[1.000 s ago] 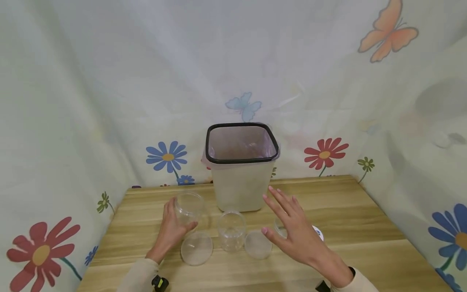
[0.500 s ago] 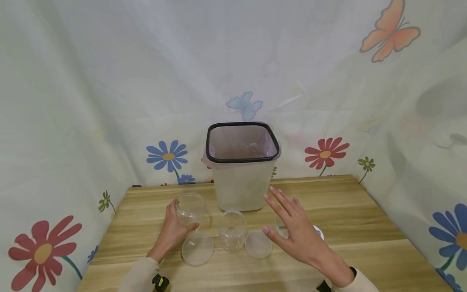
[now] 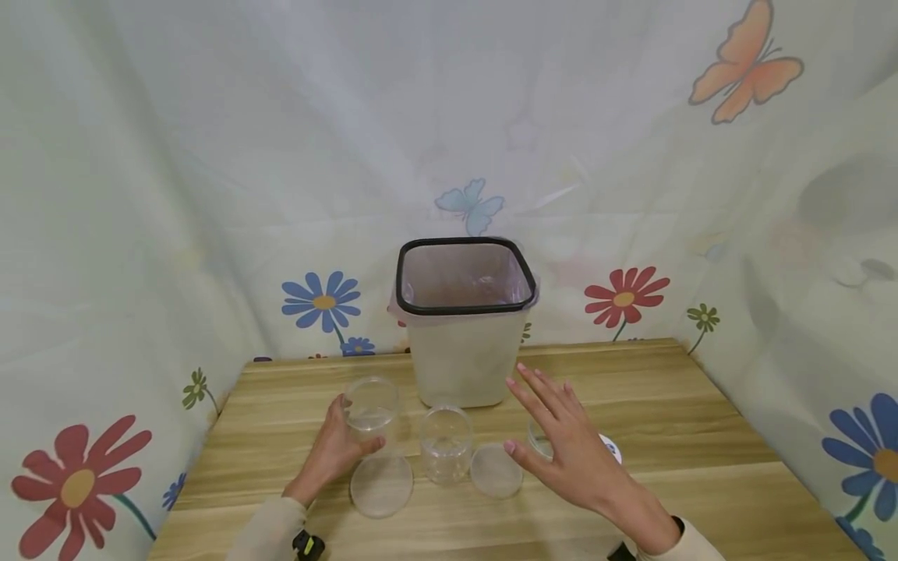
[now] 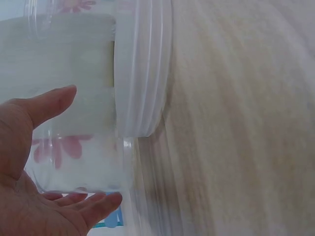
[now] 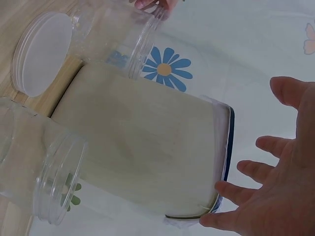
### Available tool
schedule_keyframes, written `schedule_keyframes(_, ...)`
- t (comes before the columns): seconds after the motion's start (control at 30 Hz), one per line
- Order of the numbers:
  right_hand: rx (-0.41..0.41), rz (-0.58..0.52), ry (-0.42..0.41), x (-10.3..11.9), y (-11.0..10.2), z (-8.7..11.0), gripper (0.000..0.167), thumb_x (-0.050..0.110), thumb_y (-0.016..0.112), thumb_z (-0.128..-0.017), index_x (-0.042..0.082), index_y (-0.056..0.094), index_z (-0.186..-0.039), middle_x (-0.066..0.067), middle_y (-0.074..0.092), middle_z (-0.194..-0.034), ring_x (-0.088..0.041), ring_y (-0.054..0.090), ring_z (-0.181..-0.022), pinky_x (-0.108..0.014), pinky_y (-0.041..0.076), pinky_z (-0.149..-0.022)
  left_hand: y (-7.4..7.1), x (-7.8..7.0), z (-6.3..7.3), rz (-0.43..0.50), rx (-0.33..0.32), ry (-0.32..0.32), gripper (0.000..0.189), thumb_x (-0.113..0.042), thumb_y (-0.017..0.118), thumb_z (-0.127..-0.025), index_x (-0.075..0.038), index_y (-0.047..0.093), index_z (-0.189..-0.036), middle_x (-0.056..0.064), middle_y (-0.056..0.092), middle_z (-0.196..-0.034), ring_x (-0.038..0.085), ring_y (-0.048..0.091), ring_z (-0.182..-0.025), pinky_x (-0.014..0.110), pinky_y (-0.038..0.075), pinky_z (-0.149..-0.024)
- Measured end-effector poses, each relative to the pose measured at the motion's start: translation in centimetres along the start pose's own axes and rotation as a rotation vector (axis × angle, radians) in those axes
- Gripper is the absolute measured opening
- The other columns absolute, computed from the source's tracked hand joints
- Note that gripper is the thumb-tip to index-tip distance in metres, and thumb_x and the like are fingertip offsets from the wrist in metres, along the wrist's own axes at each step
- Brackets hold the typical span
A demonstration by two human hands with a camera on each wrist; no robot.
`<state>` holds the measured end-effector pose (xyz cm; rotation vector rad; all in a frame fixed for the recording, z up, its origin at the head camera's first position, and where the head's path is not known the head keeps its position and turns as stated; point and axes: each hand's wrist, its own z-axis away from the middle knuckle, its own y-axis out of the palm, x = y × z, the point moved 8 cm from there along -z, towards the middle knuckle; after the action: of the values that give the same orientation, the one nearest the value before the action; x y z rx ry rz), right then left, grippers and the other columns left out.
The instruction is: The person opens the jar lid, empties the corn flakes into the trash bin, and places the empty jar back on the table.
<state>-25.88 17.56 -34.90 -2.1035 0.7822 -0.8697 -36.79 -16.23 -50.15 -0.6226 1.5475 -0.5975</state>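
In the head view my left hand [image 3: 328,453] has its thumb and fingers curled round a clear plastic jar [image 3: 372,413], its mouth uncovered. A translucent round lid [image 3: 382,487] lies just in front of that jar; the left wrist view shows the ribbed lid [image 4: 142,69] beside the jar wall [image 4: 74,113]. A second clear jar [image 3: 447,456] stands upright at the middle, with a smaller lid [image 3: 496,471] at its right. My right hand [image 3: 571,452] is held with fingers spread and straight, gripping nothing. Behind it, a third clear jar [image 3: 538,439] is mostly hidden.
A pale bin [image 3: 463,362] with a black rim and a purplish liner stands behind the jars. Part of a white round thing with a blue mark [image 3: 612,447] shows past my right hand. A flower-print curtain [image 3: 323,156] surrounds the wooden table [image 3: 673,405].
My left hand and its jar have shifted slightly to the right and nearer to me. The lid in front has moved slightly the same way. My right hand stays nearly still.
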Motion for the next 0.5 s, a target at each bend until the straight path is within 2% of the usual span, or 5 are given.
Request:
schedule_keyframes(0.27, 0.016, 0.008, 0.005, -0.2, 0.6, -0.2, 0.078, 0.041, 0.069, -0.088, 0.029, 0.031, -0.155, 0.002, 0.026, -0.163, -0.031, 0.029, -0.148, -0.068, 0.022, -0.113, -0.1, 0.2, 0.0, -0.001, -0.005, 0.018, 0.121, -0.043, 0.087, -0.07, 0.004, 0.012, -0.152, 0.029, 0.039, -0.148, 0.049, 0.046, -0.131, 0.06, 0.041, -0.106)
schedule_keyframes(0.4, 0.053, 0.001, 0.027, -0.5, 0.9, 0.1, 0.078, 0.043, 0.068, -0.089, 0.03, 0.029, -0.155, 0.002, 0.024, -0.163, -0.031, 0.027, -0.149, -0.069, 0.021, -0.113, 0.1, 0.2, 0.1, 0.009, -0.006, 0.0, 0.128, -0.046, 0.086, -0.069, 0.004, 0.005, -0.154, 0.031, 0.03, -0.152, 0.051, 0.042, -0.132, 0.062, 0.039, -0.107)
schedule_keyframes(0.5, 0.091, 0.009, 0.057, -0.9, 1.1, 0.5, 0.076, 0.046, 0.065, -0.091, 0.032, 0.028, -0.155, 0.002, 0.022, -0.164, -0.032, 0.024, -0.15, -0.069, 0.019, -0.113, 0.2, -0.3, 0.1, 0.008, -0.022, 0.012, 0.129, -0.048, 0.085, -0.07, 0.003, 0.002, -0.155, 0.031, 0.021, -0.156, 0.052, 0.038, -0.136, 0.062, 0.038, -0.108)
